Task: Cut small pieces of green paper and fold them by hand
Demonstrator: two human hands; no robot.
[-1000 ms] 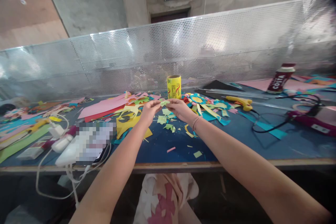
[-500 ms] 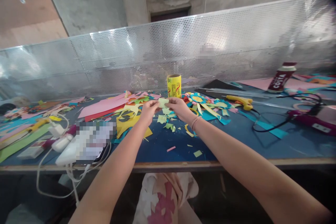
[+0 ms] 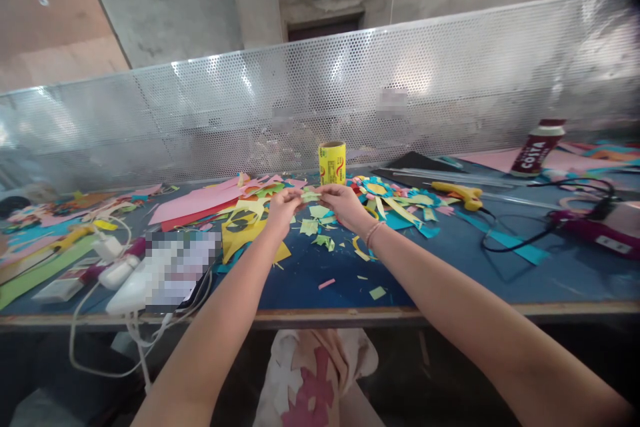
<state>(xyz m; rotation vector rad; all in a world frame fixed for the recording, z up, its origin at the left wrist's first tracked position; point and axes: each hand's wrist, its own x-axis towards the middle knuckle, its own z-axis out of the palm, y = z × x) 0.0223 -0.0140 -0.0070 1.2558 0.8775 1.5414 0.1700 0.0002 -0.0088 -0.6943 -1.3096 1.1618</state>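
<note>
A small pale green piece of paper (image 3: 311, 195) is stretched between my hands over the blue table. My left hand (image 3: 286, 205) pinches its left edge and my right hand (image 3: 345, 203) grips the right edge, both closed. The piece shows as a narrow strip, seen almost edge-on. Just behind my hands stands a yellow paper roll (image 3: 333, 163), upright. Green paper scraps (image 3: 324, 241) lie below the held piece. A yellow sheet with cut-out holes (image 3: 240, 233) is beside my left wrist.
Pink paper sheets (image 3: 200, 203) lie at left, near a power bank (image 3: 125, 293) with white cables. To the right are a yellow glue gun (image 3: 460, 195), its black cord, and a dark red bottle (image 3: 537, 147). A perforated metal screen (image 3: 210, 120) borders the back.
The green paper has gone from facing me as a square to a thin strip, tilted or folded between my fingers. My hands stay in nearly the same place.
</note>
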